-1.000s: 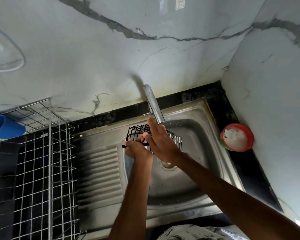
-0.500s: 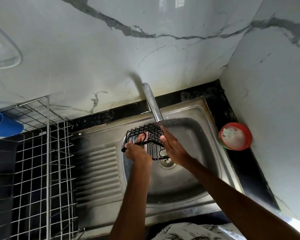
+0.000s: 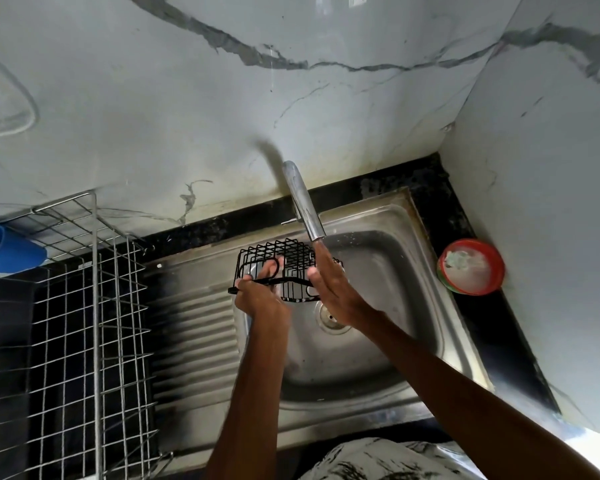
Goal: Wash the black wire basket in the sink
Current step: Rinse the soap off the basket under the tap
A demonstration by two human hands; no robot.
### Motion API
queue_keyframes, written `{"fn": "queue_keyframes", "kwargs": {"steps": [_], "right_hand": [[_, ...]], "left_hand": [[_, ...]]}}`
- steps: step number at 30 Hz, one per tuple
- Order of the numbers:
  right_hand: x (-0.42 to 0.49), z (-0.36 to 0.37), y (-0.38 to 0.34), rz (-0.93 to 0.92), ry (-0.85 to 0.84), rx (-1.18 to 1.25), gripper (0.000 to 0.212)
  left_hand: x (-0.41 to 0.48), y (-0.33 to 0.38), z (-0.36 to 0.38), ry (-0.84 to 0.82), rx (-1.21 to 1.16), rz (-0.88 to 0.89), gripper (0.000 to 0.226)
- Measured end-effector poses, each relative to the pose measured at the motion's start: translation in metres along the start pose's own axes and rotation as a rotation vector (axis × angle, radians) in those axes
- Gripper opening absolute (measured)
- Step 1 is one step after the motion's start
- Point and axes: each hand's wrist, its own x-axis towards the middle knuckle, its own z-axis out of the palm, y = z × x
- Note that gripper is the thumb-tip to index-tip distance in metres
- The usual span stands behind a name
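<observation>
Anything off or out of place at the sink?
Nothing spilled or broken. The black wire basket is tilted over the sink, but the left hand grips it and the right hand lies flat against it. Only oddity: a dark smudged patch on the drainboard and yellowish grime on the wall behind.

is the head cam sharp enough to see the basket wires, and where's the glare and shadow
Head view: the black wire basket shows crisp wires under the faucet. Head view: the faucet throws a soft shadow up the marble wall. Head view: glare flares at the lower right counter edge, and the wide lens bows the steel rack at left.
</observation>
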Motion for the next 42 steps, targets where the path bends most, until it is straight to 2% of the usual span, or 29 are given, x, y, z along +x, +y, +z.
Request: {"fn": "queue_keyframes", "kwargs": {"steps": [3, 5, 8, 10, 16, 18, 20, 22, 26, 29, 31, 34, 36, 40, 42], "right_hand": [[-0.001, -0.003, 0.023, 0.215, -0.088, -0.026, 0.066], [-0.002, -0.001, 0.014, 0.248, -0.14, -0.033, 0.073], [-0.004, 0.007, -0.023, 0.094, -0.131, 0.031, 0.09], [-0.006, 0.013, -0.038, -0.021, -0.1, 0.042, 0.092], [-0.005, 0.01, -0.008, -0.123, 0.001, -0.05, 0.07], [-0.007, 0.008, 0.008, -0.038, 0.012, 0.021, 0.067], [-0.014, 0.002, 0.02, 0.145, -0.041, 0.077, 0.054], [-0.016, -0.003, 0.027, 0.234, -0.093, 0.094, 0.045], [-0.002, -0.001, 0.004, 0.256, -0.104, 0.075, 0.071], [0.003, 0.0, -0.027, 0.148, -0.046, 0.088, 0.078], [0.003, -0.001, -0.039, 0.034, -0.034, 0.111, 0.072], [0.004, -0.005, -0.039, -0.005, -0.089, 0.174, 0.063], [0.003, -0.013, -0.031, 0.043, -0.127, 0.186, 0.06], [0.003, -0.032, -0.006, 0.295, -0.255, 0.18, 0.085], [0.0, -0.038, -0.003, 0.31, -0.252, 0.177, 0.083]], "left_hand": [[0.006, 0.002, 0.0, 0.043, -0.006, 0.001, 0.024], [0.009, -0.001, -0.002, 0.034, -0.006, 0.012, 0.024], [0.005, -0.002, -0.003, -0.022, -0.051, -0.007, 0.026], [0.004, 0.001, -0.003, -0.047, -0.082, -0.009, 0.027], [0.0, 0.003, 0.002, -0.045, -0.094, -0.024, 0.024], [0.0, 0.004, 0.001, -0.009, -0.069, -0.023, 0.024], [0.006, 0.005, -0.002, 0.003, -0.088, -0.045, 0.021], [0.009, 0.004, -0.006, 0.007, -0.079, -0.045, 0.021], [0.009, -0.001, -0.012, -0.031, -0.02, -0.029, 0.027], [0.016, 0.0, -0.014, -0.04, 0.043, -0.036, 0.029], [0.022, 0.004, -0.014, -0.043, 0.093, -0.009, 0.03], [0.025, 0.009, -0.013, -0.086, 0.156, 0.032, 0.035], [0.022, 0.011, -0.012, -0.127, 0.22, 0.065, 0.039], [0.018, 0.012, -0.007, -0.231, 0.305, 0.153, 0.04], [0.02, 0.014, -0.005, -0.261, 0.36, 0.176, 0.04]]}}
